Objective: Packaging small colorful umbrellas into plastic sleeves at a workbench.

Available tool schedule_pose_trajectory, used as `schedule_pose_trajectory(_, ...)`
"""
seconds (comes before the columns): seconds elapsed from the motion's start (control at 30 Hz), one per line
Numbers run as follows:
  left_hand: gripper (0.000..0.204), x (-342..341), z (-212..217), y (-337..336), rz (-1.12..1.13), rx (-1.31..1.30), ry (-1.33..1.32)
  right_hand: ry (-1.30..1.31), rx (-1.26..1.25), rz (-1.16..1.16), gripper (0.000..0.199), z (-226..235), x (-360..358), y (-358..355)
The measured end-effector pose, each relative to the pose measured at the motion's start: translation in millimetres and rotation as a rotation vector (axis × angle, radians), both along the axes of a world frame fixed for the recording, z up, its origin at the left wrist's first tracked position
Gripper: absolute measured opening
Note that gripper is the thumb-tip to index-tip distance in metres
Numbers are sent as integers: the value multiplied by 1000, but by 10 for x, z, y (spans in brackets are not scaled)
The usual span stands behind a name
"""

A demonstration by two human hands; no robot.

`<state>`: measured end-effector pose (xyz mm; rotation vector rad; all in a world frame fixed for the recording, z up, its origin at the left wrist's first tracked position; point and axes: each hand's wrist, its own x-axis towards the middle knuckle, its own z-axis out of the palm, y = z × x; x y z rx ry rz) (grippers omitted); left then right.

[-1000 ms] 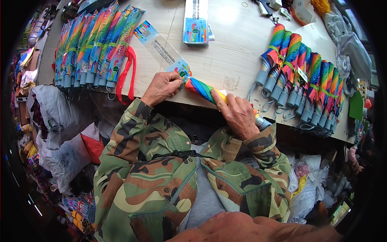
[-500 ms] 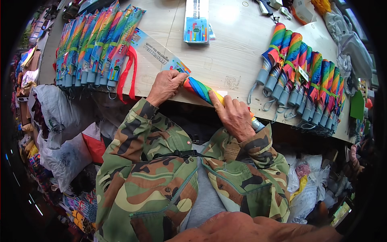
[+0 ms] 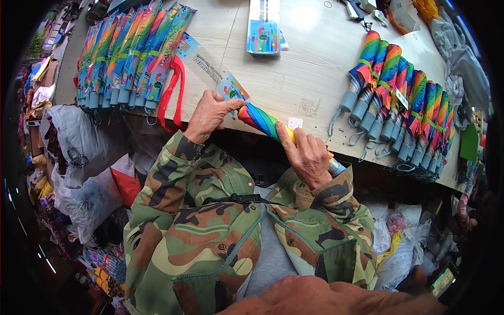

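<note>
A folded rainbow umbrella (image 3: 258, 119) slants across the table's front edge, its grey handle low by my right sleeve. My right hand (image 3: 307, 156) is wrapped round its middle, index finger stretched along the cloth. My left hand (image 3: 211, 113) is closed at the end of a printed clear plastic sleeve (image 3: 202, 63), beside the umbrella's top. Its thumb reaches out to that top, while the curled fingers are partly hidden. The sleeve lies flat on the table, running up and left from my hand. Whether the umbrella's top is inside its mouth, I cannot tell.
Several sleeved umbrellas (image 3: 128, 58) lie in a row at left, beside a red ribbon (image 3: 176, 89). Several unsleeved rainbow umbrellas (image 3: 391, 73) lie at right. A stack of printed sleeves (image 3: 263, 37) sits at the far middle. Plastic bags (image 3: 86, 142) crowd below the table's left side.
My left hand has loosened from a tight fist, its thumb now stretched toward the umbrella's top. The right hand keeps its hold. The whole view has shifted slightly.
</note>
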<state>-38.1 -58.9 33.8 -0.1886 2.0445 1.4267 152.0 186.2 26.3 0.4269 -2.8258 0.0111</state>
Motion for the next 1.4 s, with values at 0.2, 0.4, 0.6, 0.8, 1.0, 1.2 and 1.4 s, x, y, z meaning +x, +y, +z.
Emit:
schedule_pose_trajectory(0.2, 52, 132, 63, -124, 38, 200, -278, -37, -54, -41, 72, 93, 78, -85)
schedule_pose_trajectory(0.4, 42, 337, -64, -106, 218, 579, -471, -32, -118, -50, 71, 68, 122, -131)
schedule_pose_trajectory(0.6, 36, 501, -203, 180, 426, 918, -407, -56, -312, -49, 73, 23, 118, -212)
schedule_pose_trajectory(0.8, 35, 515, -407, 181, 320, 1190, -472, -283, -734, -74, 78, 36, 79, -258)
schedule_pose_trajectory(1.0, 40, 508, -406, 235, 167, 1328, -439, -1062, -1877, -263, 65, 79, -56, -221)
schedule_pose_trajectory(1.2, 44, 500, -377, 313, -11, 1409, -324, -1332, -2158, -189, 46, -215, -80, -154)
schedule_pose_trajectory(1.4, 51, 463, -509, 354, -255, 1521, -255, -1336, -2366, -65, 45, -408, -47, -255)
